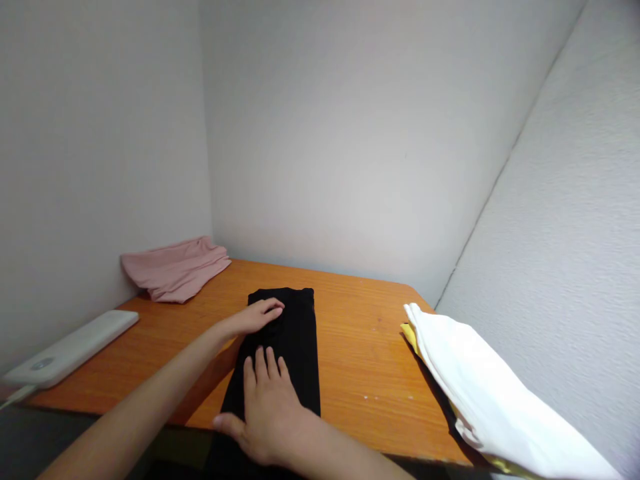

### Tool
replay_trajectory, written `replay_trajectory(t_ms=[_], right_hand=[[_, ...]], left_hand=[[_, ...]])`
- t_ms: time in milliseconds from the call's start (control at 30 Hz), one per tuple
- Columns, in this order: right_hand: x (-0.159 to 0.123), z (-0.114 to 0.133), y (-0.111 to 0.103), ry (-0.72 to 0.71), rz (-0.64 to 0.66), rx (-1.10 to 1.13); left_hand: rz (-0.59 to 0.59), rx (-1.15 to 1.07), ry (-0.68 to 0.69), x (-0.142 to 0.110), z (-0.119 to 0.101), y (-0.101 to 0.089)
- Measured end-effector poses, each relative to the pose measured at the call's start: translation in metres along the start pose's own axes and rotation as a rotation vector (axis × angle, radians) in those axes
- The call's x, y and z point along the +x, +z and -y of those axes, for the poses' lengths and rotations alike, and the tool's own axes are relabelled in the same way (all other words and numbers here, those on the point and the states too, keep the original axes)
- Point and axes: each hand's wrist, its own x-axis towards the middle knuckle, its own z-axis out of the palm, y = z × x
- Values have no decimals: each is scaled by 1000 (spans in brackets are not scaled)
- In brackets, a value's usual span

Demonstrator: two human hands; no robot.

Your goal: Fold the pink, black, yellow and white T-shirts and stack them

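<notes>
Both hands rest palm-down on black cloth.

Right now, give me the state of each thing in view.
Black fabric garment: flattened into a long strip.
Pink fabric garment: loosely folded, creased.
White fabric garment: folded, lying over yellow fabric.
White rectangular device: cable attached.
Left hand: open, on the black garment.
Right hand: open, on the black garment.
</notes>
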Motion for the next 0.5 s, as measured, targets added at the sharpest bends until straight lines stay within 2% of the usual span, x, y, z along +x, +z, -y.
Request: replay_trajectory(t_ms=[133, 233, 300, 367, 433, 500], right_hand=[[-34, -1, 18, -146, -3, -82], [-49, -3, 20, -229, -3, -131], [-60, -8, 10, -301, 14, -95], [-73, -20, -5, -358, 43, -19], [-89, -38, -17, -362, 62, 21], [-103, -60, -20, -314, 64, -16]], left_hand=[[49, 146, 102, -22, 9, 33], [44, 195, 119, -25, 11, 42], [33, 198, 125, -28, 8, 38], [-30, 168, 139, -41, 4, 26], [-107, 114, 173, -66, 2, 9], [-102, 103, 224, -100, 4, -6]])
